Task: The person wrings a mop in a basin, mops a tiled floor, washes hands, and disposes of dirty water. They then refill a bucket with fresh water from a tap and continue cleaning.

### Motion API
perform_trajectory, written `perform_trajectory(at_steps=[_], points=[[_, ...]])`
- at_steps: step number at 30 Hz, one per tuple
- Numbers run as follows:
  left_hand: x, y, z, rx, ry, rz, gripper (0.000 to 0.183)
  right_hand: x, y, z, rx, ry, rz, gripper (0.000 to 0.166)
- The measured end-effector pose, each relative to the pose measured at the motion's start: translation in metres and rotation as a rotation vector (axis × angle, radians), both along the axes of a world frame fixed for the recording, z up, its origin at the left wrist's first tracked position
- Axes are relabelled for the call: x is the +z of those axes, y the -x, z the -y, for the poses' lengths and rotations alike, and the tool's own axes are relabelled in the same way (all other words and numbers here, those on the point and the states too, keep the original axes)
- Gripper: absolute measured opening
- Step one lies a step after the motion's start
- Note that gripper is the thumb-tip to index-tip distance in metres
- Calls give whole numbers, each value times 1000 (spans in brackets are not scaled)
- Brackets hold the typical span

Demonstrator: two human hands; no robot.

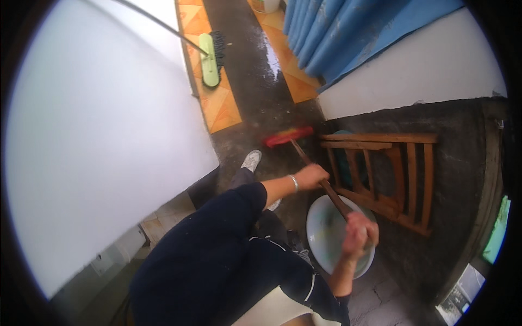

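My left hand (312, 176), with a silver bracelet at the wrist, is closed around the middle of a wooden handle (334, 198). Nearer my body, my right hand (359, 234) grips the handle's upper end. At the far end a red head (288, 136), blurred, is at or just above the dark floor; whether it is a broom or another floor tool I cannot tell. Below the handle and my right hand stands a large white basin (322, 248), its contents unclear. My white shoe (251, 160) is left of the red head.
A flat mop with a green head (210, 61) rests on orange tiles against the white wall (106, 134). Wet-looking dark floor (261, 85) runs between tiled strips. At right, a folded wooden chair or rack (412, 183) leans by the wall, below a blue curtain (346, 36).
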State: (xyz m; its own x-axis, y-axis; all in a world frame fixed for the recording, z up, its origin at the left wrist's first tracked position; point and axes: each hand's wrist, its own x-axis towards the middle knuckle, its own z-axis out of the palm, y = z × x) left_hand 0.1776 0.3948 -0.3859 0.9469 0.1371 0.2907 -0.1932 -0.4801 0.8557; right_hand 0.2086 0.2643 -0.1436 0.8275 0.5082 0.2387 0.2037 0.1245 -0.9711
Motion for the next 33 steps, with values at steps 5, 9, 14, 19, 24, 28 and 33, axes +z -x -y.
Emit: perform_trajectory(at_steps=[5, 9, 14, 19, 24, 28, 33], points=[[71, 43, 33, 78, -36, -52, 21, 43, 29, 48, 194, -123, 23, 15], [44, 109, -6, 225, -239, -74, 25, -13, 68, 42, 199, -137, 8, 19], [-10, 150, -22, 238, -195, -195, 26, -63, 88, 18, 288, -186, -235, 13], [32, 96, 56, 111, 77, -67, 16, 20, 71, 54, 156, 106, -49, 19], [141, 66, 87, 97, 197, 50, 19, 127, 46, 60, 282, -38, 314, 20], [169, 54, 63, 164, 80, -26, 25, 145, 39, 43, 368, -198, 276, 20], [170, 48, 16, 285, 57, 48, 28, 159, 35, -7, 385, -236, 199, 32]])
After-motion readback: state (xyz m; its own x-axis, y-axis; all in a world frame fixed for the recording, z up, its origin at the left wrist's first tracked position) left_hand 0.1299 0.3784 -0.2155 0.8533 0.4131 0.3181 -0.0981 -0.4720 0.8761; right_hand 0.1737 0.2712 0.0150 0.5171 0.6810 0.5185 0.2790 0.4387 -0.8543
